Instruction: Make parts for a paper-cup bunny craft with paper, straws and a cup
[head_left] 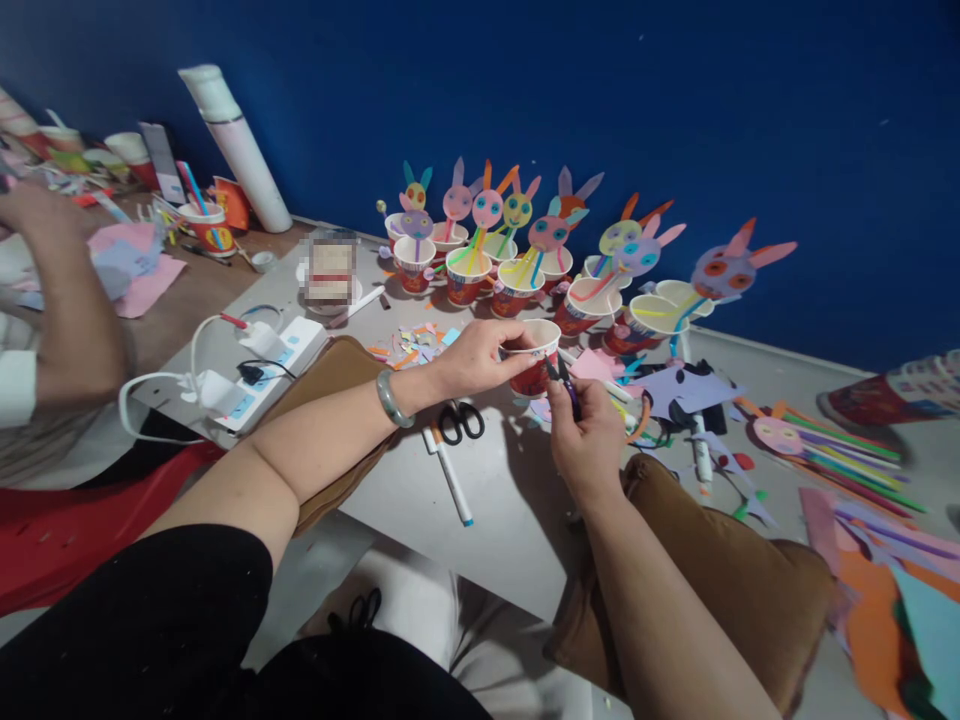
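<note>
My left hand (pixel 484 357) grips a red and white paper cup (pixel 534 375) by its rim, thumb outside and fingers reaching in at the mouth. Closed around a small dark cutting tool (pixel 568 385) is my right hand (pixel 589 440); the tool's pointed tip meets the cup's side near the rim. Whether it is a knife or small scissors I cannot tell. Black-handled scissors (pixel 461 423) lie on the table below my left wrist, beside a white marker with a blue end (pixel 455 487).
Paper cups with paper rabbit heads (pixel 487 208) stand along the blue wall. Paper scraps (pixel 420 345) lie behind my left hand. A power strip (pixel 277 365) and brown cushion (pixel 337 390) are at left, another cushion (pixel 712 570) at right. Another person's arm (pixel 71 290) is far left.
</note>
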